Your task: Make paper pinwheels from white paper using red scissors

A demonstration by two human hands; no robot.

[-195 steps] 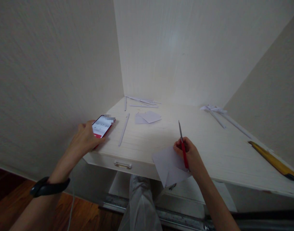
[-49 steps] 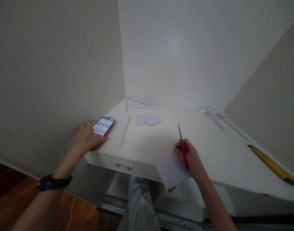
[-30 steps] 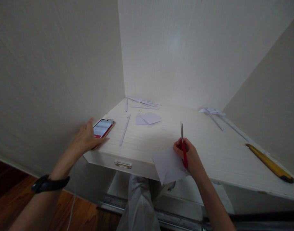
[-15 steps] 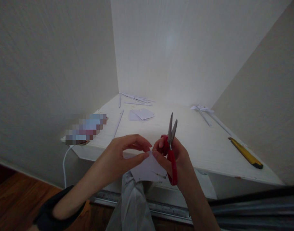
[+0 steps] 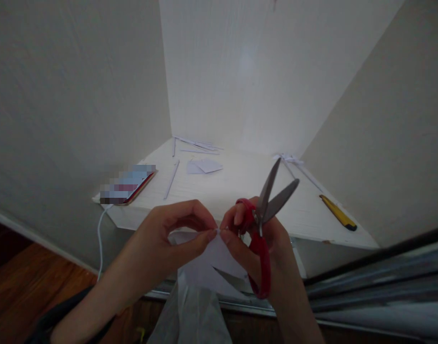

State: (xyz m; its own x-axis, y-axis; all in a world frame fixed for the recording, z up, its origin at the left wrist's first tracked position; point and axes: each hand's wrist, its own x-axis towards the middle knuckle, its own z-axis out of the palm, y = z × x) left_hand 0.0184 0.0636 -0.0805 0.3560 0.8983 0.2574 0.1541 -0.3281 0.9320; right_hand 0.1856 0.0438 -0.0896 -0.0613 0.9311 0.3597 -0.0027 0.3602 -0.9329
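Between both hands hangs a white sheet of paper point(image 5: 208, 263), with a slit-like gap at its lower right. My left hand point(image 5: 185, 231) pinches the paper's top edge between thumb and fingertips. Close beside it, my right hand point(image 5: 254, 239) pinches the same edge with thumb and index finger. Red-handled scissors point(image 5: 264, 260) also sit in the right hand, hooked over its fingers. Their blades point up, away from the paper, and stand apart.
On the white shelf point(image 5: 150, 210) lie cut paper pieces point(image 5: 206, 166), thin paper strips point(image 5: 199, 145) and a paper bundle point(image 5: 288, 157). A yellow utility knife point(image 5: 338, 213) is at the right edge. A phone point(image 5: 127, 185) with a white cable point(image 5: 100, 243) rests at the left.
The scissors have turned in my right hand, with blades now wider apart and leaning right. The paper shows more of its surface and a larger gap. The view has shifted slightly.
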